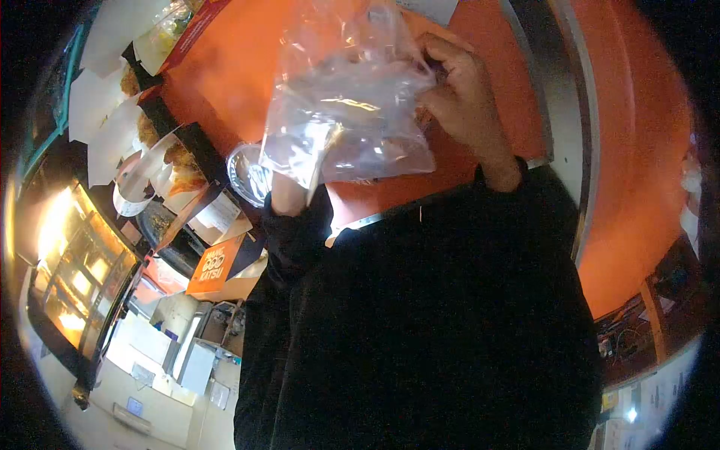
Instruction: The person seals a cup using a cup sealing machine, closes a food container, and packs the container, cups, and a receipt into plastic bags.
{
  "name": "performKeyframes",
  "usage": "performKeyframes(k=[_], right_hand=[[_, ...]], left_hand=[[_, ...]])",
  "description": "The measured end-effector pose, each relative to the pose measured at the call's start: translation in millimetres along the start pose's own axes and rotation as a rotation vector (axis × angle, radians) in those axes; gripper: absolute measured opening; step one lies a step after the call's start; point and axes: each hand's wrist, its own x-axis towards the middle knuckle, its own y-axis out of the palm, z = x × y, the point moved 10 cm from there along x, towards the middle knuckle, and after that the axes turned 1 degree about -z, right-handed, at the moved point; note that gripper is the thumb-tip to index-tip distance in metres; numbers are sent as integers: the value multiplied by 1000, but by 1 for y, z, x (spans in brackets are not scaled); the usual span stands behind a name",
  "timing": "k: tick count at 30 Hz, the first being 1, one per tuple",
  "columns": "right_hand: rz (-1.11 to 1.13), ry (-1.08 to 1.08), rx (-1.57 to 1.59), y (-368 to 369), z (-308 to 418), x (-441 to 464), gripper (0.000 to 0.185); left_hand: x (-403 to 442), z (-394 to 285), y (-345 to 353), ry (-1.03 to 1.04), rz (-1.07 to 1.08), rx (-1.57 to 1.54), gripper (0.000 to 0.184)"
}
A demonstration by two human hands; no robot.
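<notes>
A clear plastic bag (pixel 360 142) hangs over the orange counter, glossy with reflections. My right hand (pixel 469 94) pinches the right edge of the bag between thumb and fingers. At the bag's lower left, my left hand (pixel 290 196) shows only around the wrist. Its fingers are hidden by the bag, and I cannot tell whether they are inside or behind it. A thin pale strip (pixel 321 161) shows near that hand; its kind is unclear. Left of the bag, close to my left wrist, lies a clear round plastic lid or container (pixel 249 176).
Open white food boxes (pixel 105 146) with browned food line the left side. Near them stands an orange box (pixel 216 266) lettered "KATSU". Further left is a brightly lit glass-fronted case (pixel 82 270). A pale edge strip (pixel 574 135) runs along the orange counter (pixel 217 82) at right.
</notes>
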Motion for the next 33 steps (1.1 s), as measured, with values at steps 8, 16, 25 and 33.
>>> performKeyframes(k=[8,16,25,33], right_hand=[[-47,-345,-192,8,38,-26,18],[34,-395,-207,40,52,-35,21],[-259,483,729,32,-15,-34,21],[-211,440,664,28,-26,-31,42]], left_hand=[[10,3,4,-5,24,19,35],[7,3,1,-9,28,28,34],[21,9,5,-1,50,43,34],[19,9,7,3,56,67,33]])
